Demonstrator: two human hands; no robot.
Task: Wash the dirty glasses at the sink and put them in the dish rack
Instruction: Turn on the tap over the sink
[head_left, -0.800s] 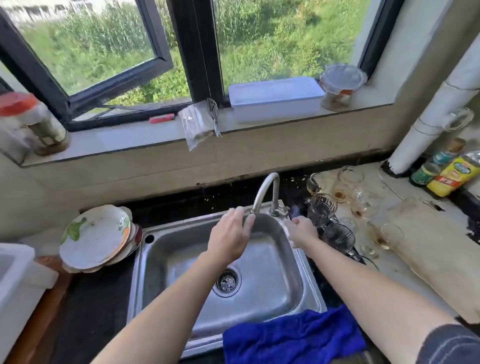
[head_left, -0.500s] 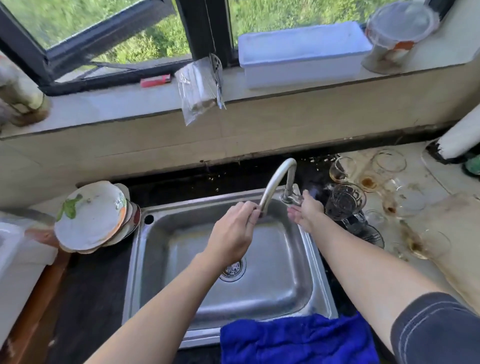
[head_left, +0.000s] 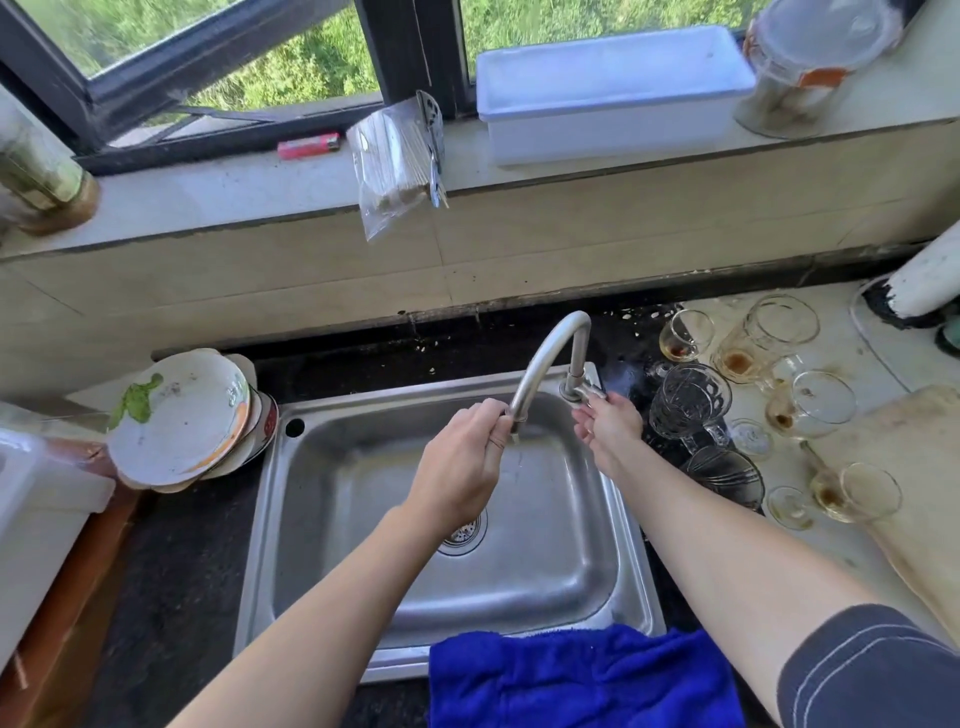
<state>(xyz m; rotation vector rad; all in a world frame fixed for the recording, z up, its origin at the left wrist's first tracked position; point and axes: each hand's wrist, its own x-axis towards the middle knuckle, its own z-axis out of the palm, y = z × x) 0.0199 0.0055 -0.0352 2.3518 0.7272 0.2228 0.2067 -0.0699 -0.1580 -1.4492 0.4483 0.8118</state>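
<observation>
A steel sink (head_left: 613, 582) lies below me, its basin holding nothing. The curved faucet (head_left: 550, 343) rises at its back right. My left hand (head_left: 462, 467) is closed around the spout's tip. My right hand (head_left: 613, 428) rests on the tap handle (head_left: 589, 391) at the faucet's base. A thin trickle shows under the spout. Several dirty glasses (head_left: 691, 400) with brown dregs stand and lie on the counter right of the sink. A white tub (head_left: 31, 499) sits at the far left edge.
Dirty plates (head_left: 182, 415) are stacked left of the sink. A blue cloth (head_left: 582, 680) hangs over the sink's front rim. A chopping board (head_left: 924, 493) lies at the right. The sill holds a white box (head_left: 613, 88), a plastic bag (head_left: 392, 166) and jars.
My head has moved closer and tilted down, so the sink looks larger. My left hand stays on the spout tip. My right hand has moved from the sink's rim up to the tap handle.
</observation>
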